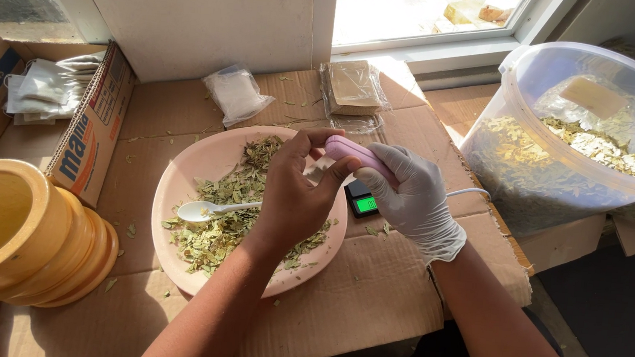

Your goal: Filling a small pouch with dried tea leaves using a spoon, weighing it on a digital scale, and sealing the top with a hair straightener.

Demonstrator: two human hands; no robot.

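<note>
Gloved right hand (414,201) and bare left hand (297,192) grip a pink device (357,153).

Left hand (297,192) bare, raised at centre, back toward the camera, wrist bent slightly; fingers curled, thumb and fingertips pinched at the top. Left forearm bare, running down toward the bottom edge. Right hand (410,197) in a white glove, just beside the left and touching it at the fingertips; gloved fingers wrapped in a closed grip, knuckles up. Glove cuff ending at the wrist. Right forearm bare, angled down to the lower right. Both hands lit by sun.
</note>
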